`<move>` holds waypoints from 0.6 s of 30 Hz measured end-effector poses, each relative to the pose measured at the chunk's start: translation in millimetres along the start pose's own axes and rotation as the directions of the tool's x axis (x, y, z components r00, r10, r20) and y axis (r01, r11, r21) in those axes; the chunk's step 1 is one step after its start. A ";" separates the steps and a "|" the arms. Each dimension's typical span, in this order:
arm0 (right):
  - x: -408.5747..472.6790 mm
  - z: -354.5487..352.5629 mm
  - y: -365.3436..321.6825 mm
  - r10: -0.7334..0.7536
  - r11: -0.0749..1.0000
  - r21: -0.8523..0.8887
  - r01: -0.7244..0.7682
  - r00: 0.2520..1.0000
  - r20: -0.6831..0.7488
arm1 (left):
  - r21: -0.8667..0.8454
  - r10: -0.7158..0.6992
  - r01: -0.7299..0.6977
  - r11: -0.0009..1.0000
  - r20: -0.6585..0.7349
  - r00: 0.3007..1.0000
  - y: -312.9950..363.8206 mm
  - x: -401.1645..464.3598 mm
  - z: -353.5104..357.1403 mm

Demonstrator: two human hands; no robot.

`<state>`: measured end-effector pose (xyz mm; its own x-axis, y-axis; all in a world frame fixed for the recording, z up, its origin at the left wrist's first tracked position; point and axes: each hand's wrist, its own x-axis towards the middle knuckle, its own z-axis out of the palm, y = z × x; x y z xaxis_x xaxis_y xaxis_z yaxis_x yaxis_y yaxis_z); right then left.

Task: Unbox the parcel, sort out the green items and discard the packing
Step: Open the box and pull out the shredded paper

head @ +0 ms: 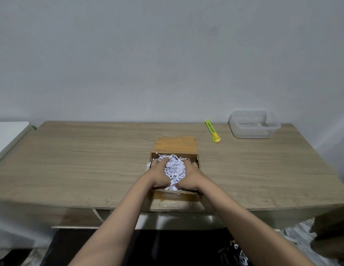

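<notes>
2 bare forearms — no sleeves, rings or watch

Dim even light, soft focus, bowed edges

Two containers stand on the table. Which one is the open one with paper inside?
The brown cardboard box between both hands, full of shredded paper. The clear plastic tub at the far right holds none.

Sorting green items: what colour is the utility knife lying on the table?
The plastic utility knife is lime green with a yellow-orange slider end, seen in the head view.
</notes>
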<state>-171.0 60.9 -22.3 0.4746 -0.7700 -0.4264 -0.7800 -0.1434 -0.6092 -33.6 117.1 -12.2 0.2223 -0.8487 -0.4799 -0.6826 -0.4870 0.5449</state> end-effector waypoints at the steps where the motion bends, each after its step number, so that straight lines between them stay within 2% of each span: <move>1: 0.0 0.9 0.5 0.003 1.000 -0.014 -0.003 1.000 0.002 | 0.026 -0.021 0.020 0.999 0.020 1.000 2.3 -0.4 -0.2; 5: -0.3 0.1 -0.6 -0.006 0.998 -0.061 0.006 1.000 0.015 | 0.095 -0.086 0.081 0.992 0.053 0.995 6.9 -1.8 -1.5; 11: -2.5 -0.5 -0.6 -0.043 0.997 -0.059 0.042 0.999 -0.018 | 0.101 -0.056 0.048 0.994 0.076 0.996 8.2 -1.1 -8.1; 18: -0.9 -0.4 0.8 -0.059 0.997 -0.052 0.057 0.997 -0.040 | 0.223 -0.120 0.089 0.971 0.130 0.984 4.5 6.5 -12.2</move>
<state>-172.2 61.2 -22.1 0.5031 -0.7847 -0.3622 -0.7718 -0.2193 -0.5969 -26.7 106.9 -4.5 0.2105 -0.7499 -0.6272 -0.7982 -0.5023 0.3326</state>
